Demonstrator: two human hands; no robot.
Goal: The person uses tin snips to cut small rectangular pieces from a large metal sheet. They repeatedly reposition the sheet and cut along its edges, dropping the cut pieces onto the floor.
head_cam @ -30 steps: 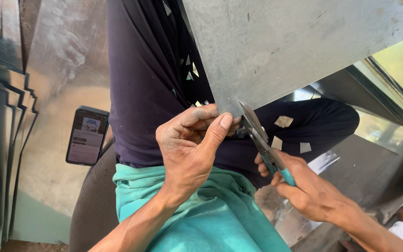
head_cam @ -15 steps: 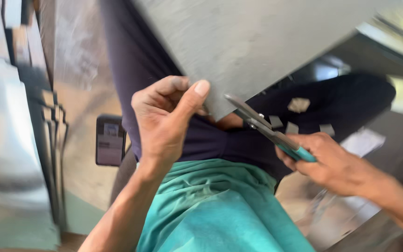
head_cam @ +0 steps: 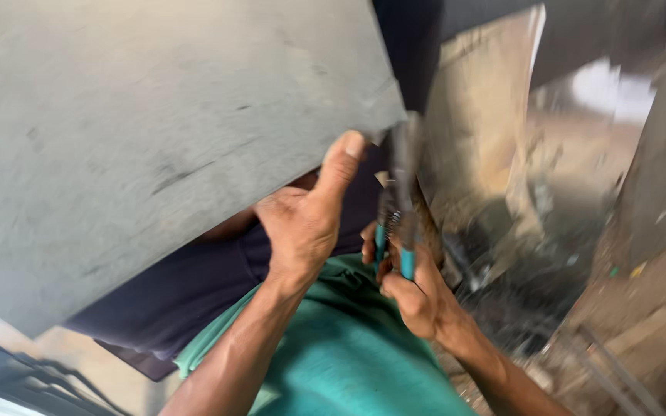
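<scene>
The left hand (head_cam: 306, 219) is gripping the lower edge of a large grey metal sheet (head_cam: 163, 131), with the thumb pressed flat up against the sheet's face near its lower right corner and the remaining fingers curled behind the edge, out of sight. The sheet is tilting across the upper left of the view, rising up and away from this hand and covering most of what lies above and to the left of it.

Just to the right of the left hand, the right hand (head_cam: 414, 289) is closing around the teal handles of a pair of metal snips (head_cam: 398, 208). The fingers are wrapping the handles tightly, and the blades are pointing upward from the fist towards the sheet's corner, just beside the left thumb. The picture is blurring here, so whether the blades are biting into the metal or only meeting its edge cannot be told.

Below both hands, the person's teal garment (head_cam: 348, 354) is filling the lower middle of the view, and a dark navy cloth (head_cam: 194, 293) is lying under the left wrist, between the garment and the sheet. To the right of the right hand, a dusty workshop floor (head_cam: 580, 254) with dark debris is showing, blurred.
</scene>
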